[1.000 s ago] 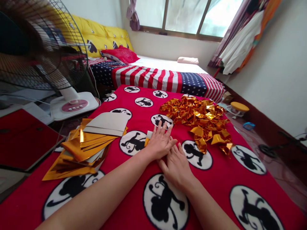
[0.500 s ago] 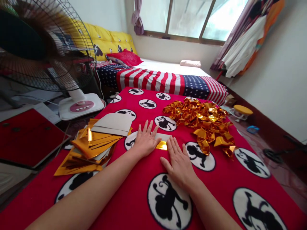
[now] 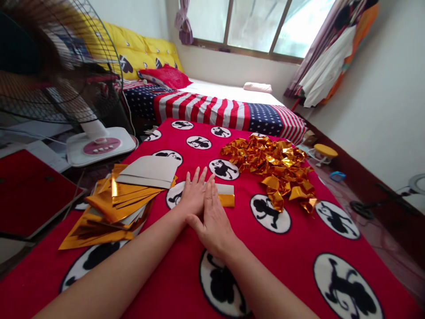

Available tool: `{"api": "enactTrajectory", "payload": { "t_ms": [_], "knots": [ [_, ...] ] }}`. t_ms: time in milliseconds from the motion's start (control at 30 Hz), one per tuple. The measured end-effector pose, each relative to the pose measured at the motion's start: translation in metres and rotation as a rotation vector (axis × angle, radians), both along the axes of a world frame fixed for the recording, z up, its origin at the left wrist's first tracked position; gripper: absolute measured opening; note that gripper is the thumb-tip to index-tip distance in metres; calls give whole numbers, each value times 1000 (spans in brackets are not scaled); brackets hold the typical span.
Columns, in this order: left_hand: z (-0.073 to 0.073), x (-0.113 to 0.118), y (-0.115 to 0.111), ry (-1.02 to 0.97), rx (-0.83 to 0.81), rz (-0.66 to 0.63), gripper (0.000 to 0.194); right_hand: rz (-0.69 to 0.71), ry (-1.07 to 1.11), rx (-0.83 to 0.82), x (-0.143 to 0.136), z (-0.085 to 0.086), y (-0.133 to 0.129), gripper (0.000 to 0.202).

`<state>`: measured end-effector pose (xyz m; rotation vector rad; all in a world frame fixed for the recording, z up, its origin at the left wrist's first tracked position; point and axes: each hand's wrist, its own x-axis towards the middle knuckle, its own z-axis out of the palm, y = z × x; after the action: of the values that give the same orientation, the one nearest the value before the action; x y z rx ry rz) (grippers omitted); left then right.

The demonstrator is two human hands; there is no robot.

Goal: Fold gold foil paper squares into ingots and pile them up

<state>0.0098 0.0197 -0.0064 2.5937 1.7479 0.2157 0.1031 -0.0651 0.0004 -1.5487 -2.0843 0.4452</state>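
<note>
A small sheet of gold foil paper [image 3: 226, 200], with a pale grey upper strip and a gold lower strip, lies on the red cloth [image 3: 172, 279]. My left hand [image 3: 195, 195] is flat with fingers spread, covering the sheet's left part. Against it lies my right hand [image 3: 214, 221], palm down and fingers stretched out, its fingertips overlapping the left hand's edge. The right end of the sheet shows beside the right fingers. To the left is a fanned stack of gold paper sheets [image 3: 109, 208], with grey-white sheets [image 3: 151, 170] on top.
A heap of folded gold foil pieces [image 3: 268, 164] covers the cloth's far right. An electric fan [image 3: 101, 144] stands left of the table. Beyond is a bed with a star-and-stripe cover [image 3: 202, 108]. A yellow-topped stool [image 3: 325, 150] stands on the floor at right.
My right hand has slid left along the paper until it meets my left hand, uncovering the sheet's right end. My left hand stays on the paper. The view has shifted slightly.
</note>
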Motion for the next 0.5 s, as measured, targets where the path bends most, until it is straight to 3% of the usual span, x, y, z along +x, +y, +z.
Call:
{"api": "enactTrajectory", "payload": {
  "t_ms": [167,333,500],
  "knots": [
    [-3,1,-4,-62,57,-5,56,11,-289,-59,42,-1,-6,91],
    [-3,1,-4,-98,81,-3,56,-30,-425,-24,72,0,-13,82],
    [18,2,-6,-142,249,233,54,-62,-448,7,72,-1,-15,81]
  ]
}}
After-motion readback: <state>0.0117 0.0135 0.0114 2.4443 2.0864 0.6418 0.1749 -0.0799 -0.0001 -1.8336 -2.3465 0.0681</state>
